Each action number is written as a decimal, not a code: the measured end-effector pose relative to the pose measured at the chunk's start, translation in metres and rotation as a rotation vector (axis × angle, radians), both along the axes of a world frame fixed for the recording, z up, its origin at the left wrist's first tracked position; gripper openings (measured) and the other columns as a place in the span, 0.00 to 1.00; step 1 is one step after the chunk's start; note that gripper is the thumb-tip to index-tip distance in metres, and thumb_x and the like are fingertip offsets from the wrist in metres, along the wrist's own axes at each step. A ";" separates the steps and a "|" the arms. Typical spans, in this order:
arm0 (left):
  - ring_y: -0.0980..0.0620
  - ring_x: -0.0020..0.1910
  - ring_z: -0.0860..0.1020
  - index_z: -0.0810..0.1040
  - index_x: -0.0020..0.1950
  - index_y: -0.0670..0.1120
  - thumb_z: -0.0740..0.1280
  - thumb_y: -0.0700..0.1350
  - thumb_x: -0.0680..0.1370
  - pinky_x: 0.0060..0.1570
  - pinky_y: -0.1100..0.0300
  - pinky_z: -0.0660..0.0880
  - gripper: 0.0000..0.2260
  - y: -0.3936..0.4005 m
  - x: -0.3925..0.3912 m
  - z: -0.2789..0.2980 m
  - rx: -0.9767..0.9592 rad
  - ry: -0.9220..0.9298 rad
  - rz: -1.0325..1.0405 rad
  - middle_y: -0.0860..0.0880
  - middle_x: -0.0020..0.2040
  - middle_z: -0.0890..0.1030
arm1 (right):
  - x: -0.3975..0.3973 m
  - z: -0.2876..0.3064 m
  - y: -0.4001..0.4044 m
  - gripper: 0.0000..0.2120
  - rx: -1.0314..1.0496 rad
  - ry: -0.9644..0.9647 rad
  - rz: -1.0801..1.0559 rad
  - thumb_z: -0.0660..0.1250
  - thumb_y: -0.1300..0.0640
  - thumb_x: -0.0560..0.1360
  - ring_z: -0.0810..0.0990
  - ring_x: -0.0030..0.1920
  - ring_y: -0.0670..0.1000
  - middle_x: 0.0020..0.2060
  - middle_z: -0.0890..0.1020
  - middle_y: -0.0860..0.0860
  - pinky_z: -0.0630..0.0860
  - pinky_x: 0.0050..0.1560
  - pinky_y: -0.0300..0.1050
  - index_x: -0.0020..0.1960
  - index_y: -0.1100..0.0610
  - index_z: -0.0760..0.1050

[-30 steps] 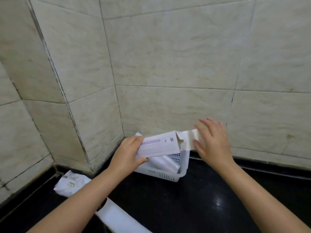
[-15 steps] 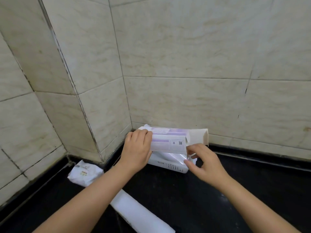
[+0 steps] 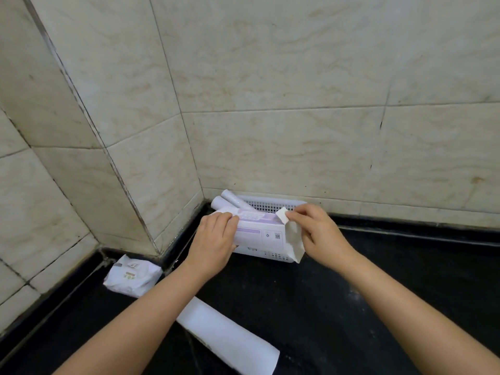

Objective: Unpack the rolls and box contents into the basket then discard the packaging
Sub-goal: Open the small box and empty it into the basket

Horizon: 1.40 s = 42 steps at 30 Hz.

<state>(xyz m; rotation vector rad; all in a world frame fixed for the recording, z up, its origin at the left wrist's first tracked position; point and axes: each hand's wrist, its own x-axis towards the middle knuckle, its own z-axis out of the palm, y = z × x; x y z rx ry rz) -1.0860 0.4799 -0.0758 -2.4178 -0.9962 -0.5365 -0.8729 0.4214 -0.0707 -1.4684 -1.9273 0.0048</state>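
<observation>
- While the left hand (image 3: 213,239) wraps around the left end of the box (image 3: 259,232), fingers curled over its top edge, the right hand (image 3: 315,232) pinches a small end flap (image 3: 282,215) between thumb and fingertips.
- A larger flap (image 3: 294,243) hangs open at the box's right end, just under the right hand.
- Both hands hold the box lengthwise over the basket (image 3: 273,205), covering most of its front; whether the box touches the rim cannot be told.
- Two rolls (image 3: 226,203) lie in the basket, their ends sticking up past its left rim.
- This white basket sits on the black counter (image 3: 324,307) against the tiled wall (image 3: 297,131), near the corner.
- On the counter, a long white roll (image 3: 230,336) lies partly under the left forearm.
- A crumpled wrapper (image 3: 132,277) rests further left, at the foot of the wall.
</observation>
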 end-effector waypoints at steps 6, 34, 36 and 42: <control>0.39 0.37 0.83 0.76 0.50 0.34 0.83 0.41 0.50 0.37 0.50 0.82 0.32 -0.003 -0.002 0.001 -0.119 -0.063 0.051 0.36 0.41 0.83 | 0.000 0.015 -0.012 0.11 0.263 0.202 -0.135 0.65 0.73 0.66 0.78 0.47 0.55 0.45 0.80 0.67 0.71 0.48 0.39 0.48 0.71 0.79; 0.51 0.67 0.66 0.64 0.69 0.45 0.70 0.50 0.72 0.66 0.63 0.61 0.29 0.000 -0.012 -0.016 -0.615 -0.131 -0.039 0.48 0.67 0.70 | -0.024 0.023 0.005 0.11 -0.349 -0.468 0.097 0.60 0.56 0.75 0.75 0.43 0.58 0.46 0.81 0.61 0.58 0.32 0.40 0.36 0.60 0.72; 0.51 0.67 0.66 0.64 0.69 0.46 0.70 0.50 0.72 0.66 0.62 0.62 0.29 0.003 -0.016 -0.020 -0.630 -0.110 -0.006 0.48 0.68 0.70 | -0.024 0.013 0.005 0.11 -0.340 -0.434 0.075 0.60 0.57 0.75 0.77 0.44 0.58 0.45 0.82 0.61 0.57 0.29 0.41 0.35 0.59 0.71; 0.48 0.66 0.67 0.63 0.70 0.45 0.71 0.49 0.71 0.66 0.58 0.64 0.30 0.008 -0.048 -0.044 -0.685 -0.066 0.185 0.46 0.68 0.70 | 0.006 -0.004 0.000 0.18 -0.448 -0.085 0.029 0.63 0.66 0.71 0.70 0.25 0.51 0.22 0.69 0.52 0.60 0.25 0.38 0.24 0.58 0.64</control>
